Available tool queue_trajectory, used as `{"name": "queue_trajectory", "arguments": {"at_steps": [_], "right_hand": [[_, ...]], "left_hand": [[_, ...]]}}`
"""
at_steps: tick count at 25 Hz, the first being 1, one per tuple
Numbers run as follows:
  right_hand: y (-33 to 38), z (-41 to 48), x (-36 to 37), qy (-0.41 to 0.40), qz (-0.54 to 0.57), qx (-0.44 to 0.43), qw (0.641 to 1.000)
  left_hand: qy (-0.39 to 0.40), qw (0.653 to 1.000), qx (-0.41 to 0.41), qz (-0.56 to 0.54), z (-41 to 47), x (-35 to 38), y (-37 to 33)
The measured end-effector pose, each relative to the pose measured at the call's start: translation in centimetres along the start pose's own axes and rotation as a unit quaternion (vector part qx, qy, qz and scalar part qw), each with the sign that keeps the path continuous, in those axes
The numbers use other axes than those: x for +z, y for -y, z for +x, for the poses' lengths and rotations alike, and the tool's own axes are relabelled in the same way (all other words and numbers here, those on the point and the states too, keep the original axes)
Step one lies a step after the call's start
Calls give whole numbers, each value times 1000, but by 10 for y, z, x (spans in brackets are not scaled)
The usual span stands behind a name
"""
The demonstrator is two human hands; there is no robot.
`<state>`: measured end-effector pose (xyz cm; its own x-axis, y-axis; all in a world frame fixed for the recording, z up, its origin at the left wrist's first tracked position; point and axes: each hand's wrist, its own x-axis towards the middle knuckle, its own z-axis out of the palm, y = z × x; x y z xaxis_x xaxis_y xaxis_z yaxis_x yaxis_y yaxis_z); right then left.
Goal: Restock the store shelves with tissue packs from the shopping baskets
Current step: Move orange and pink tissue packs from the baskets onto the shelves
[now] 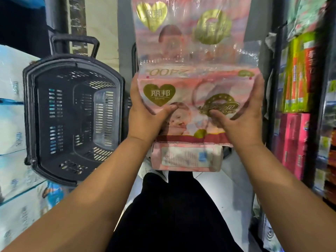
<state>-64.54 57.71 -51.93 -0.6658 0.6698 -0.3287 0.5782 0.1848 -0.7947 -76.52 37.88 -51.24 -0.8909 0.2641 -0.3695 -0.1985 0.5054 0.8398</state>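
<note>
Now, both hands are on the pink pack, right in the middle of the view. The left hand clamps its left edge and the right hand its right edge. Fingers wrap round the sides and both thumbs press flat on the printed front. That's a firm two-sided hold, nothing slack about it.

The pack sits between two of its own kind: an upper pack beyond it and a lower pack nearer the body, and it overlaps both. Whether it touches either one I cannot tell. Off to the left sits the black basket, and no packs show inside it. White-blue packs are stacked at the far left, and green boxes and red boxes fill the shelving on the right.

It looks like the placing step, lining this one up with its neighbours. To do it well, I'd say keep the pack square with both edges level, so the gold heart lines up with the heart on the upper pack. Hold the firm body of the pack, not the loose clear film at its far end, which will crumple and slip. Push evenly with both hands, because one side leading would twist it out of line. Ease the thumbs off only once the pack is seated, or the soft wrap may dent. Watch the lower pack too, as a careless nudge could push it out of place.
</note>
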Motion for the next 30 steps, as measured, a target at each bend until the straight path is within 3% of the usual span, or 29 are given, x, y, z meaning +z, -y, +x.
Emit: {"name": "queue_trajectory", "arguments": {"at_steps": [6,13,18,22,30], "right_hand": [[53,-18,-7,-8,14,-41,999],[157,-90,21,117,36,-91,988],[245,-175,50,210,10,-189,959],[310,-249,73,292,23,-252,922],[406,-359,95,386,66,-311,866]], "left_hand": [[-55,998,1,-38,-18,-41,-34],[-172,983,-28,-64,-120,-159,-56],[-272,952,-75,-122,-213,-257,-57],[-356,926,-74,-105,-288,-333,-67],[-480,869,-49,-112,-406,-434,-107]]}}
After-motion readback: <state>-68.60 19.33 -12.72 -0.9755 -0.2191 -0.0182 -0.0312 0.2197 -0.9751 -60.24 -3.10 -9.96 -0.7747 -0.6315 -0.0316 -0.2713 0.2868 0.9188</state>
